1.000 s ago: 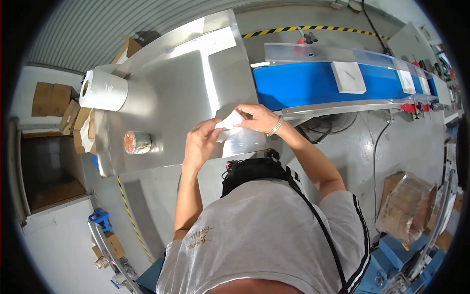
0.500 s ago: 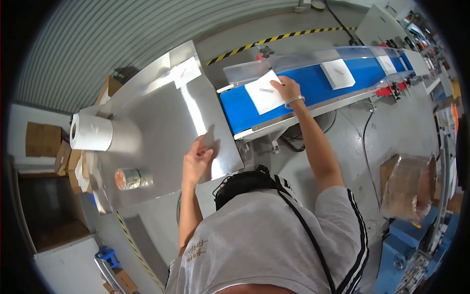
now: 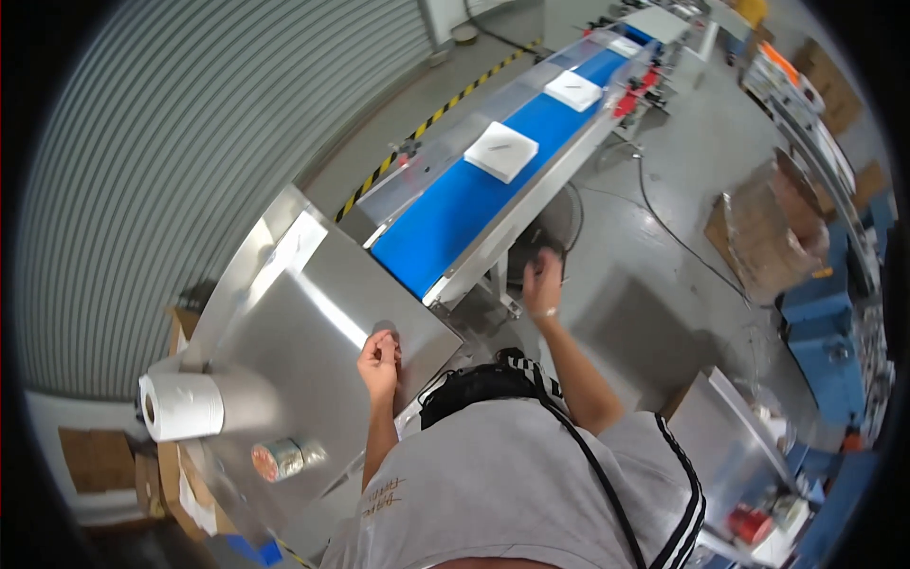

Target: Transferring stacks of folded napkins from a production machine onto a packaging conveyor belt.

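Over the near right part of a shiny metal table (image 3: 313, 370) is my left hand (image 3: 381, 362), its fingers curled in and nothing visible in them. My right hand (image 3: 543, 282) is in the air above the floor, off the conveyor's near side. Motion smears its fingers, and no object shows in it. On the blue conveyor belt (image 3: 427, 237) lies a flat white square pack (image 3: 502, 152) with a small dark mark on top, apart from both hands. A second white pack (image 3: 573, 90) lies farther along, and another white pack (image 3: 623, 45) near the far end.
A large white roll (image 3: 185, 406) and a small tape roll (image 3: 280, 459) lie on the table's left part. A white sheet (image 3: 300, 243) lies at its far edge. A clear guard (image 3: 427, 175) runs along the belt. A plastic-covered carton (image 3: 768, 228) stands right.
My right hand has let go of the nearest white pack and pulled back toward me, off the belt. My left fingers have curled in more. The view has turned to the right.
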